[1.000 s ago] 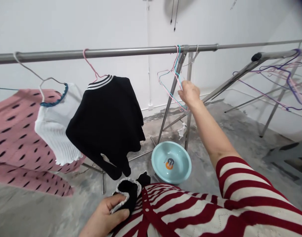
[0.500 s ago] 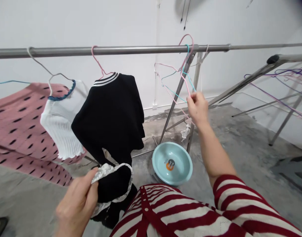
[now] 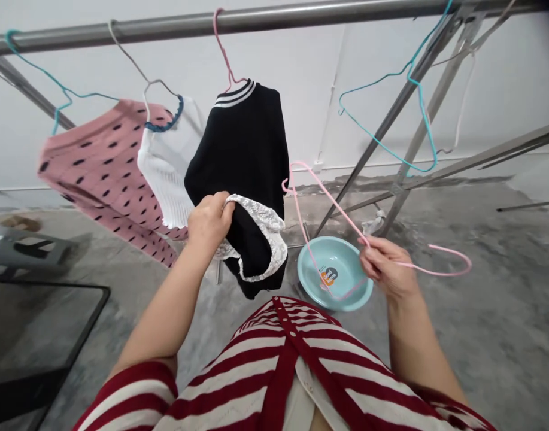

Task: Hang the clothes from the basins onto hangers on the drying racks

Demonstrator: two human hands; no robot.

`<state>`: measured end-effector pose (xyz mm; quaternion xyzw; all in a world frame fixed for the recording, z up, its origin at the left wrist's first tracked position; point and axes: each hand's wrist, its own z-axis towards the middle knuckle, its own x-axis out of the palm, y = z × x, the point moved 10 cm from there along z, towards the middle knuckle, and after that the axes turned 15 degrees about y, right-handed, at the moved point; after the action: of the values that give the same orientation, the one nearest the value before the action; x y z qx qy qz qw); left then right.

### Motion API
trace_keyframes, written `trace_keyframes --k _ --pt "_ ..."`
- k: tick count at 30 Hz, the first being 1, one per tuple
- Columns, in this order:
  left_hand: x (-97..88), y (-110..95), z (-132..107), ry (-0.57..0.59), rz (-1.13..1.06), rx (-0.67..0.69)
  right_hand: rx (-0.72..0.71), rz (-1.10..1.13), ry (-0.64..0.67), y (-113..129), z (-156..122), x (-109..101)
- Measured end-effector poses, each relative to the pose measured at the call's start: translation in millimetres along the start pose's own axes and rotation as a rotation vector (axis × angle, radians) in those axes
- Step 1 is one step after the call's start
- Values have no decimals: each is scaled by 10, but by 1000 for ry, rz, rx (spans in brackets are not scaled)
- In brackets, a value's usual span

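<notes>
My left hand [image 3: 210, 220] is closed on a small black garment with white lace trim [image 3: 254, 246], held up in front of my chest. My right hand [image 3: 384, 267] pinches a pink wire hanger [image 3: 328, 203], held level just above a light blue basin [image 3: 335, 272] on the floor. Above runs a steel drying rail [image 3: 265, 18]. A black top with a striped collar [image 3: 245, 143], a white ribbed top [image 3: 169, 161] and a pink spotted garment [image 3: 101, 173] hang from it on hangers. A teal hanger [image 3: 393, 114] hangs bare on the rail at the right.
Slanted steel legs of the rack [image 3: 393, 114] stand behind the basin. A dark flat surface [image 3: 32, 335] lies at the lower left and a grey stool [image 3: 27, 248] stands beyond it. The floor is bare concrete [image 3: 494, 287], the wall white.
My right hand has taken the pink hanger off the rail and brought it down toward me. My left hand has lifted the black lace-trimmed garment up. The view has tilted left and down.
</notes>
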<state>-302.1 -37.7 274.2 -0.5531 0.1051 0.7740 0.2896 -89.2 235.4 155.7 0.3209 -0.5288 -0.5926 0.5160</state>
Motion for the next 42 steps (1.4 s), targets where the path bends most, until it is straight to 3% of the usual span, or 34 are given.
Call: trace_keyframes --k 3,6,8,11,13,15,17,20,22,23,28,31,33,35,37,39,42 --pt "92 -104 105 17 23 9 212 -58 117 -178 -219 95" --pt "187 -334 99 28 63 50 400 -130 208 -450 -252 345" --pt "334 -592 -3 69 90 121 380 -167 210 -518 -127 521" --pt "659 -1103 -341 170 133 346 240 -269 122 -489 112 651" --pt "785 -1370 -617 194 135 508 149 -301 49 -450 197 623" --pt "776 -1483 -821 205 81 643 80 -266 -11 -424 206 499" --pt "607 -1431 -885 183 -9 725 50 -201 -56 -411 176 307" --pt "130 -1164 -745 -4 -83 698 42 -123 -66 -373 155 81" --pt "-109 -1116 -647 -104 -52 714 38 -112 -13 -324 180 86" --pt "-144 -1177 -617 -98 -16 762 35 -112 25 -297 197 137" --pt "244 -1642 -587 258 150 1013 64 -107 245 -254 269 480" --pt "335 -1645 -554 373 92 1041 118 -36 463 -374 322 502" --pt "261 -1532 -478 391 16 1001 83 29 415 -459 391 213" --pt "147 -1388 -393 407 -57 939 104 -24 187 -651 428 -238" --pt "36 -1260 -331 425 -113 881 221 -139 32 -937 385 -490" --pt "-43 -1165 -297 446 -149 836 286 -212 120 -1176 371 -325" --pt "-112 -1037 -265 472 -205 761 207 -271 394 -1321 417 322"
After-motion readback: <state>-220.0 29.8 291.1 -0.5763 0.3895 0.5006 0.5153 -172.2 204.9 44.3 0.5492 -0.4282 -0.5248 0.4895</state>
